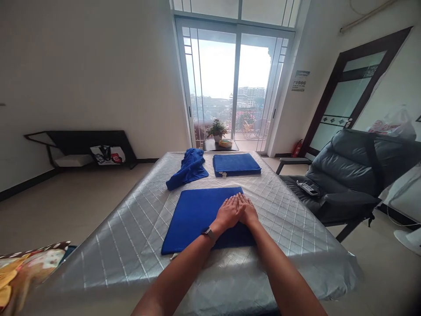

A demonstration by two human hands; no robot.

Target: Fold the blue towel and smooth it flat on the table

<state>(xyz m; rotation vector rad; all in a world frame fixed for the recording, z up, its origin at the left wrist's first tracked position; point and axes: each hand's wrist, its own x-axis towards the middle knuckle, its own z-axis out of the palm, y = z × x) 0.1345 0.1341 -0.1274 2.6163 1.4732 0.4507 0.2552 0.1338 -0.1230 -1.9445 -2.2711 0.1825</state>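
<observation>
A folded blue towel (194, 215) lies flat on the silver quilted table cover (131, 232). On its right part rest both my hands, side by side and touching, palms down with fingers stretched forward. My left hand (227, 214) wears a watch at the wrist and holds nothing. Beside it, my right hand (248, 211) also lies flat on the cloth. Farther back sits a neat stack of folded blue towels (237, 163) with a white tag at its front edge. To the left of that stack is a crumpled blue towel (189, 168).
A grey recliner (348, 166) with a small device (308, 188) on its seat stands to the right. Beyond the table's far edge, a potted plant (217, 130) stands on a chair before the sliding glass door. Patterned fabric (33, 267) shows at lower left.
</observation>
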